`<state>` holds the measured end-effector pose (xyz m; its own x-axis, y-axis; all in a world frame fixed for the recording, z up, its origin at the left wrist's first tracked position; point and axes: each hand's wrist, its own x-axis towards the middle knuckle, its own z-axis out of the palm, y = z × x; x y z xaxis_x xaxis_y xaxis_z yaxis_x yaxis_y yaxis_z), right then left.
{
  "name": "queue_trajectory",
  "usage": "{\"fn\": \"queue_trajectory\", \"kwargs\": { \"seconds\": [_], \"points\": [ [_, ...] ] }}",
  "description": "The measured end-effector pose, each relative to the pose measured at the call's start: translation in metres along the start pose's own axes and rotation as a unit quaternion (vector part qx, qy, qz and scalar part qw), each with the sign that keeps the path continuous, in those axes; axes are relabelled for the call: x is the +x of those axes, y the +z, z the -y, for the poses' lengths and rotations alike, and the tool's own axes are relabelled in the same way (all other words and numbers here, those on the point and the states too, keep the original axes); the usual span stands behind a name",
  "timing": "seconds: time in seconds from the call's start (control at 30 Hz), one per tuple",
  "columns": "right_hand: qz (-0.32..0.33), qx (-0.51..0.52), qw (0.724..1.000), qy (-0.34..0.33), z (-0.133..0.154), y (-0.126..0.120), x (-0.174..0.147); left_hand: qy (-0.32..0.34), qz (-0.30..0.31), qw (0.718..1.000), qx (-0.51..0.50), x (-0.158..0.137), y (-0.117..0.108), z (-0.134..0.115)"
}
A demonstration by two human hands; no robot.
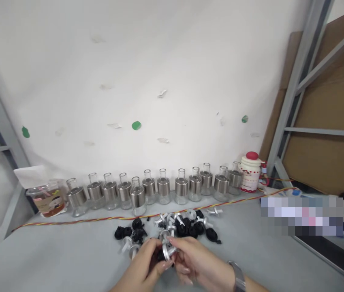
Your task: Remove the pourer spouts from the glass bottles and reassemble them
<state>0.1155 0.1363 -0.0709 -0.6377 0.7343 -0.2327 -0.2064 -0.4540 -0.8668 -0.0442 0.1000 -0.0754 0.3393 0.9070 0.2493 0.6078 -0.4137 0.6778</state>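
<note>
Twelve bottles are standing uncapped along the desk's back edge, left hand and right hand pinching one spout beside loose parts.

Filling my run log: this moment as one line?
left hand, right hand: both holding spout | table: loose spouts, black parts | behind: bottles

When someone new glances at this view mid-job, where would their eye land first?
Probably on the row of glass bottles with metal bands, along the white wall. Next, the twisted red-and-yellow cord crossing the gray table, with scattered black and silver parts nearer. At bottom center, the left hand and right hand hold a silver-and-black piece.
</note>
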Motion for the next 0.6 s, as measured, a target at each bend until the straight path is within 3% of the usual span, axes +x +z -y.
{"fn": "queue_trajectory", "kwargs": {
  "seconds": [0.27, 0.4, 0.6],
  "points": [
    [-0.057, -0.059, 0.997, -0.002, -0.004, 0.0, 0.002, 0.05, -0.011, 0.994, 0.093, -0.002, 0.001, 0.007],
    [-0.052, -0.063, 0.996, 0.032, -0.006, -0.002, 0.004, 0.071, -0.018, 0.991, 0.112, -0.001, 0.003, 0.012],
    [-0.037, -0.06, 0.996, 0.05, 0.0, 0.005, 0.001, 0.126, -0.099, 0.978, 0.135, -0.004, -0.004, 0.009]
  ]
}}
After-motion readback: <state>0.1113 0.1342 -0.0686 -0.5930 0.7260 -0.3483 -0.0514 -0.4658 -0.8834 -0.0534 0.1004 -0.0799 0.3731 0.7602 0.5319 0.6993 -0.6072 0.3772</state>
